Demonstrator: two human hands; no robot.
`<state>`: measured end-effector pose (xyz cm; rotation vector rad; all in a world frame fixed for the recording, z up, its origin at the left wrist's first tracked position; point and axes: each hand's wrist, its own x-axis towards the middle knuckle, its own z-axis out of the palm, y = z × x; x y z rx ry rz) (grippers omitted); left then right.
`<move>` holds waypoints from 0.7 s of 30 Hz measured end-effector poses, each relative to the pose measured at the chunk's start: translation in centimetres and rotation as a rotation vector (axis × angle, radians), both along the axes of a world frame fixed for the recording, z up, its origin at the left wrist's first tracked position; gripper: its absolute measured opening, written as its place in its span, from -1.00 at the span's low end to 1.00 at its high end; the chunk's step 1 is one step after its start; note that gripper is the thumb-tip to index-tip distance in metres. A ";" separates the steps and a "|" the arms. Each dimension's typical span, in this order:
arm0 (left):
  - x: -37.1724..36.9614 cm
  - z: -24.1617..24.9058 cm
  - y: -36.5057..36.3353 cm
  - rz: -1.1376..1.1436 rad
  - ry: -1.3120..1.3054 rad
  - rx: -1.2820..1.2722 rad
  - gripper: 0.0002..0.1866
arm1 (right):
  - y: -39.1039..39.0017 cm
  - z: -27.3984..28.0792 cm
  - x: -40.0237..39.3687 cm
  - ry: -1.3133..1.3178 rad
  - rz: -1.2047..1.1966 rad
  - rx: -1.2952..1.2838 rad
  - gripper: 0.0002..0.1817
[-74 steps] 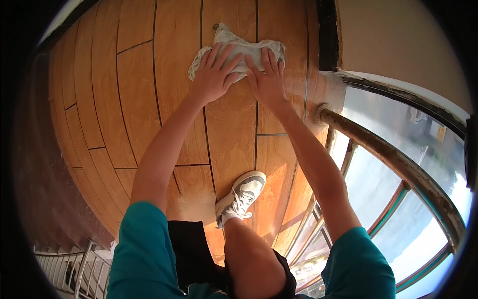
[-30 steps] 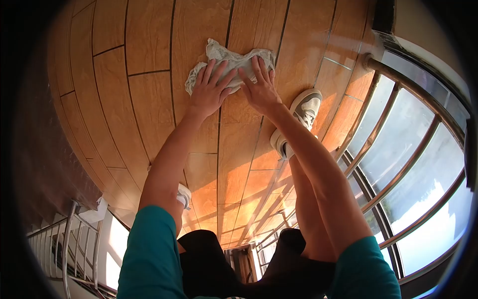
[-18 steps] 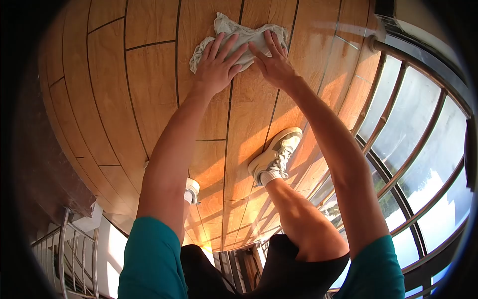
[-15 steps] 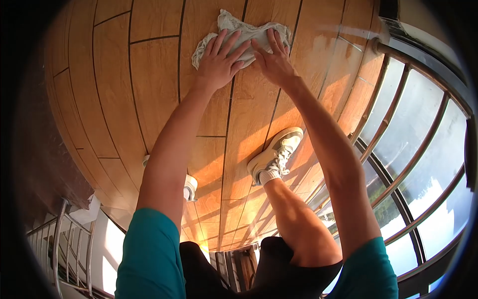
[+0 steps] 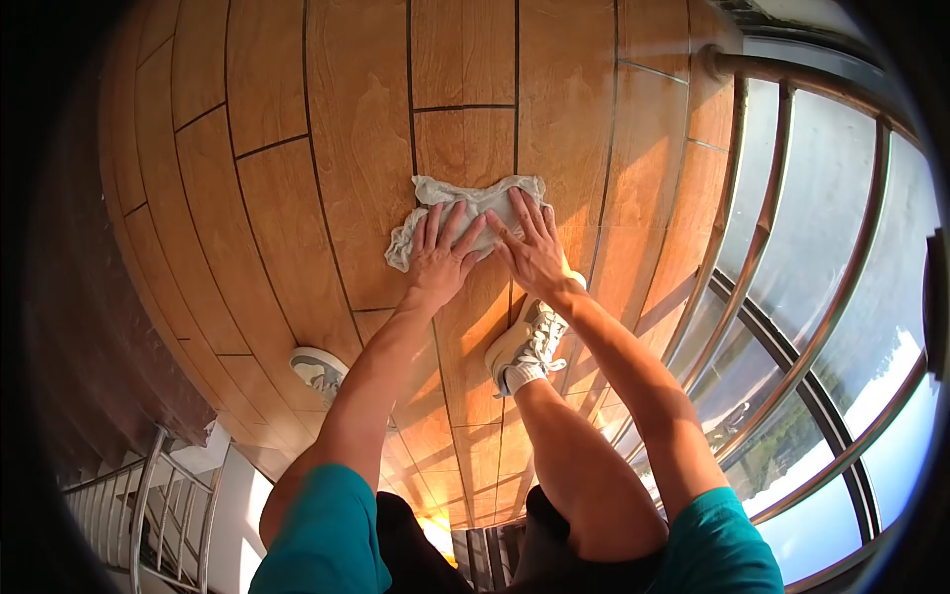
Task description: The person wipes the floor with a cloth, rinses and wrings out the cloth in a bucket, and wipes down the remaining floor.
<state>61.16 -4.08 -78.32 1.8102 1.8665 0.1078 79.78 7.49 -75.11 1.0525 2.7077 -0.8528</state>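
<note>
A crumpled whitish cloth (image 5: 473,210) lies on the brown wood-look tiled floor (image 5: 366,119). My left hand (image 5: 440,257) rests on the cloth's left part, palm down with the fingers spread. Flat on its right part is my right hand (image 5: 534,247), fingers also apart. Both hands press on the cloth without gripping it, thumbs pointing inward. The cloth's upper edge and left corner stick out past my fingers.
My shoes, one (image 5: 319,372) at the left and one (image 5: 529,342) just below my right hand, stand on the floor. Metal railing (image 5: 772,188) runs along glass at the right. Another metal railing (image 5: 148,495) is at the lower left.
Both hands and the cloth have come down in the view, closer to my feet. The shoe at the left now shows more, farther to the left.
</note>
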 end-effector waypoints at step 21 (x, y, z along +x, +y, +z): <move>5.9 1.0 13.3 -0.241 -0.044 0.057 -0.30 | 5.0 -1.3 8.4 0.225 -0.434 0.056 -0.48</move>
